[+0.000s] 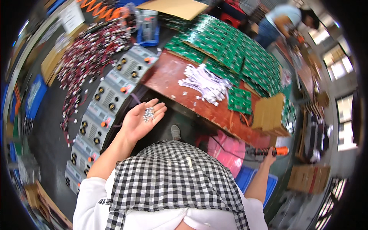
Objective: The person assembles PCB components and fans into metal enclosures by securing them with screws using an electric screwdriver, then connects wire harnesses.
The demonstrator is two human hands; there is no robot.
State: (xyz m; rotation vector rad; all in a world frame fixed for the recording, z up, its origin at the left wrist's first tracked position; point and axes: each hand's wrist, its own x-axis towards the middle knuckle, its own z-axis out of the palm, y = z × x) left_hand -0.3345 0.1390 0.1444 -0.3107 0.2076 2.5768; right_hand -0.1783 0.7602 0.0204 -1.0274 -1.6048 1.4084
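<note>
My left hand [140, 120] lies palm up with its fingers stretched out, cupping a small heap of silver screws [148, 114]. It is held beside the red-topped bench, near the row of grey units. Out at the right, my right hand [271, 156] is closed around an electric screwdriver [281, 151] with an orange and black body. A dark cable runs near that tool. On the bench, a pile of white cables [205, 82] spreads in front of stacked green circuit boards [226, 42]. One smaller green board [239, 100] sits nearer to me.
Several grey units [100, 94] with black and orange knobs line the left. Beyond them lie many red-black wires [92, 50]. A cardboard box [268, 115] stands at the bench's right end. Below are a pink bag [226, 151] and a blue crate [270, 184]. A person [281, 19] works at the back right.
</note>
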